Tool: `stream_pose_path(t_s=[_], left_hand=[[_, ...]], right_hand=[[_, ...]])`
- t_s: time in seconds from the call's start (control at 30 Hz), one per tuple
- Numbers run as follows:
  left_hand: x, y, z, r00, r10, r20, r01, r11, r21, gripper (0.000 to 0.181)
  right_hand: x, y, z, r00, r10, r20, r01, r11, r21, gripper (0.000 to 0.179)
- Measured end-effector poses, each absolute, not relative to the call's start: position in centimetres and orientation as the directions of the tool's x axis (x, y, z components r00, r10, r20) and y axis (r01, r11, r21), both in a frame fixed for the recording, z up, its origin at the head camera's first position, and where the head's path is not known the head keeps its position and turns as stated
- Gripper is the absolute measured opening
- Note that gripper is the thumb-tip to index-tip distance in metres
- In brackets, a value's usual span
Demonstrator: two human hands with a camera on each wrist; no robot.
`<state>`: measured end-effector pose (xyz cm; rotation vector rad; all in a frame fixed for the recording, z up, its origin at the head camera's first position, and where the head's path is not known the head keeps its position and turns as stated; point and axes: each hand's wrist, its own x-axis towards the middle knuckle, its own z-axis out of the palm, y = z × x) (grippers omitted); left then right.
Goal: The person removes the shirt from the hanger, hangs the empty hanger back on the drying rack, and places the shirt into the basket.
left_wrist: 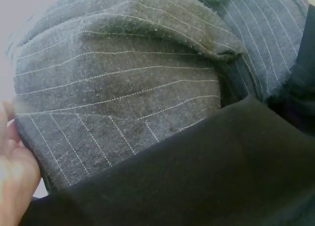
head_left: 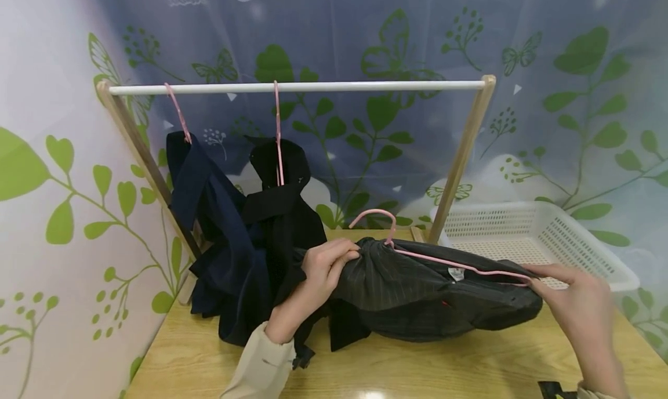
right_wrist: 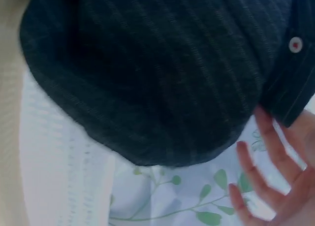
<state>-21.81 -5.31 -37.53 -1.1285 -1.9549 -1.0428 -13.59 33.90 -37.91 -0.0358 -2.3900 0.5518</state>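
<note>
A dark grey pinstriped garment [head_left: 412, 294] is held sideways over the table, with a pink clothes hanger [head_left: 443, 262] partly inside its opening and the hook standing up. My left hand [head_left: 326, 265] pinches the cloth left of the hook; in the left wrist view its fingers are at the edge of the striped fabric [left_wrist: 113, 83]. At the other end, my right hand [head_left: 574, 297] pinches the garment's edge beside the hanger's tip. The right wrist view shows a white button [right_wrist: 296, 45] on the striped cloth, and the hand's other fingers spread below it.
A rack with a white rail [head_left: 334, 87] and wooden posts stands behind. On its left side hang a navy garment [head_left: 224, 236] and a black garment [head_left: 284, 213] on pink hangers. A white plastic basket [head_left: 600, 242] sits at the right on the wooden table [head_left: 177, 352].
</note>
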Motion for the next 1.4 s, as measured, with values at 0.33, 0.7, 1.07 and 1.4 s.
stream_pose_path(t_s=[0.33, 0.7, 1.07, 1.4], left_hand=[[-22.2, -5.3, -37.8, -0.492, 0.31, 0.814, 0.85, 0.372, 0.372, 0.012], [-22.2, -5.1, -37.8, -0.491, 0.326, 0.808, 0.853, 0.368, 0.37, 0.013], [-22.5, -5.1, -37.7, -0.468, 0.308, 0.828, 0.87, 0.324, 0.372, 0.031], [-22.4, -5.0, -37.7, -0.505, 0.268, 0.821, 0.846, 0.342, 0.409, 0.029]], right_hand=[[-14.6, 34.2, -40.9, -0.484, 0.063, 0.873, -0.409, 0.866, -0.289, 0.069], [-14.2, 34.7, -41.4, -0.59, 0.062, 0.805, -0.549, 0.701, -0.456, 0.039], [-14.1, 34.2, -41.5, -0.561, 0.115, 0.82, -0.576, 0.657, -0.486, 0.021], [-14.9, 32.9, -42.4, -0.483, 0.103, 0.869, -0.552, 0.735, -0.394, 0.063]])
